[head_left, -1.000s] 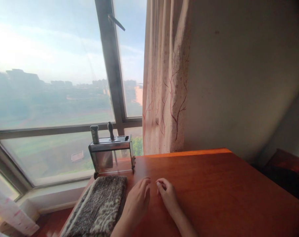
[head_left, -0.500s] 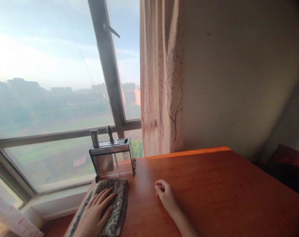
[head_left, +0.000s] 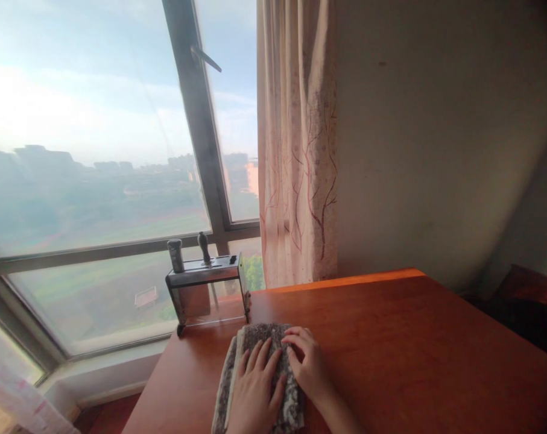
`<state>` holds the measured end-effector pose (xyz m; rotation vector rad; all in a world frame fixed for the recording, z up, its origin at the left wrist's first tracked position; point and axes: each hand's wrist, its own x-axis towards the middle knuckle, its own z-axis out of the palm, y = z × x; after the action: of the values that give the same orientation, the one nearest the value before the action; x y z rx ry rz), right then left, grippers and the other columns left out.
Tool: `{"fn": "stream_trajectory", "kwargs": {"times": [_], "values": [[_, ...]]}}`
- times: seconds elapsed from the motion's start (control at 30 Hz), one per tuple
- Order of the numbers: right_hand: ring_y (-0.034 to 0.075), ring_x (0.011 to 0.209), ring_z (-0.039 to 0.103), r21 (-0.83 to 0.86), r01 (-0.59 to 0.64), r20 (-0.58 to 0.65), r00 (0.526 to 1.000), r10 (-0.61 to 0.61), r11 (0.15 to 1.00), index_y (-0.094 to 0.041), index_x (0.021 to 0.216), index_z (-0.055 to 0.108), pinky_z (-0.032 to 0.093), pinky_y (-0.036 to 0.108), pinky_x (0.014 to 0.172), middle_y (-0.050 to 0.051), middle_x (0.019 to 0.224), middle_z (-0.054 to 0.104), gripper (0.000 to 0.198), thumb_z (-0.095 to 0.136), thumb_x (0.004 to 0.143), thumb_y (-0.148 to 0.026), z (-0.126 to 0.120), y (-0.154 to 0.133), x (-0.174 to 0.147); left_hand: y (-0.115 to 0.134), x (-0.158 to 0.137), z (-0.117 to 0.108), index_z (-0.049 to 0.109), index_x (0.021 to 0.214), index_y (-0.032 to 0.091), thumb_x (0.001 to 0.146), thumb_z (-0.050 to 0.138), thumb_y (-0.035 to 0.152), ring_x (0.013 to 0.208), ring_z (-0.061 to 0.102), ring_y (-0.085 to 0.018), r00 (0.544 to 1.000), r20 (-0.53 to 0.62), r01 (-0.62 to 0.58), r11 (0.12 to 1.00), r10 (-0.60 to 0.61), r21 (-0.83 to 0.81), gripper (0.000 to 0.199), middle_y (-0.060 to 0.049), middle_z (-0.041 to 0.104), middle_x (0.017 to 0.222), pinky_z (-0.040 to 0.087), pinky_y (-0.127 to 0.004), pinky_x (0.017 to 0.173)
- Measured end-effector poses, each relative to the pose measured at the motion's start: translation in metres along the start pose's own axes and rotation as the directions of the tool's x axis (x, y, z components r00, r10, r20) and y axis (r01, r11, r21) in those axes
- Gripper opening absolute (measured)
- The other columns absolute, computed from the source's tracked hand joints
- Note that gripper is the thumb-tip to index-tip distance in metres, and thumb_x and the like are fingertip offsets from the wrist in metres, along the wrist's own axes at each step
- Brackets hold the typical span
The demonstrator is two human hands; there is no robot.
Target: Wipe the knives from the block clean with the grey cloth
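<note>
My left hand (head_left: 256, 386) lies flat with fingers spread on a folded grey-and-white patterned cloth (head_left: 287, 410). The cloth rests on the reddish-brown wooden table and looks like a towel or rag. At its upper right edge is my right hand (head_left: 307, 358), fingers bent and thumb a little apart from them; whether it touches the cloth is hard to tell. Beyond both hands stands a knife holder (head_left: 205, 269) with a metal frame and clear sides. Two dark handles stick up from it, and a broad blade shows through its side.
The table (head_left: 391, 349) stretches away to the right, its far edge by the wall. Behind the knife holder is a large window (head_left: 96, 193) with a slanted frame. A patterned curtain (head_left: 298, 150) hangs at the table's back. The table's left edge is near the sill (head_left: 114, 367).
My left hand has slid right across the table with the cloth under it, from below the knife holder up to my right hand. My right hand's fingers have loosened from a closed curl.
</note>
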<state>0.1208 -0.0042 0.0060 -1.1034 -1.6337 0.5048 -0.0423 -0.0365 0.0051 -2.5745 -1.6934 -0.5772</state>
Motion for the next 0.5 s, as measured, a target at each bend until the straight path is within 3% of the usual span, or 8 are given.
{"fn": "stream_trajectory", "kwargs": {"times": [0.1,0.23,0.3,0.43,0.5], "values": [[0.024,0.101,0.057,-0.060,-0.045,-0.015,0.999,0.044,0.997,-0.020,0.084,0.069,0.046,0.037,0.092,0.009,0.101,0.065,0.029,0.047,0.075,-0.003,-0.001,0.005,0.000,0.018,0.010,0.009,0.050,0.136,0.029,0.082,0.051,0.025,0.135,0.038,-0.031,0.998,0.002,0.057,0.993,-0.057,-0.104,0.054,-0.007,0.046,0.145,0.027,-0.056,0.110],[0.024,0.102,0.057,-0.134,-0.062,-0.014,0.998,0.061,0.989,-0.019,0.085,0.069,0.046,0.038,0.094,0.009,0.101,0.065,0.034,0.045,0.070,0.001,0.000,0.011,0.000,0.017,0.016,0.015,0.055,0.130,0.022,0.073,0.053,0.016,0.130,0.044,-0.030,0.986,-0.057,0.128,0.926,-0.158,-0.355,0.057,-0.010,0.054,0.138,0.028,-0.054,0.110],[0.024,0.103,0.057,-0.172,-0.053,-0.013,0.999,0.051,0.984,-0.019,0.083,0.068,0.047,0.037,0.094,0.010,0.101,0.065,0.033,0.045,0.069,0.001,0.001,0.013,0.000,0.007,0.018,0.012,0.057,0.126,0.020,0.075,0.053,0.019,0.126,0.049,-0.029,0.964,-0.092,0.159,0.820,-0.248,-0.550,0.051,-0.011,0.058,0.133,0.034,-0.051,0.108],[0.025,0.116,0.051,-0.277,0.014,0.047,0.999,-0.001,0.961,-0.018,0.094,0.069,0.042,0.040,0.103,0.010,0.116,0.061,0.040,0.044,0.069,0.001,0.000,0.012,-0.002,-0.029,0.025,-0.012,0.055,0.120,0.017,0.080,0.054,0.036,0.119,0.056,-0.029,0.882,-0.074,0.191,0.497,-0.465,-0.847,0.045,-0.013,0.061,0.126,0.045,-0.042,0.099],[0.026,0.123,0.047,-0.325,0.051,0.112,0.994,-0.015,0.944,-0.019,0.101,0.069,0.038,0.041,0.107,0.009,0.124,0.059,0.046,0.044,0.069,0.002,-0.001,0.010,-0.003,-0.055,0.028,-0.030,0.056,0.116,0.016,0.075,0.059,0.040,0.118,0.055,-0.031,0.801,-0.120,0.205,0.457,-0.587,-0.866,0.048,-0.015,0.060,0.125,0.044,-0.043,0.099]]}}
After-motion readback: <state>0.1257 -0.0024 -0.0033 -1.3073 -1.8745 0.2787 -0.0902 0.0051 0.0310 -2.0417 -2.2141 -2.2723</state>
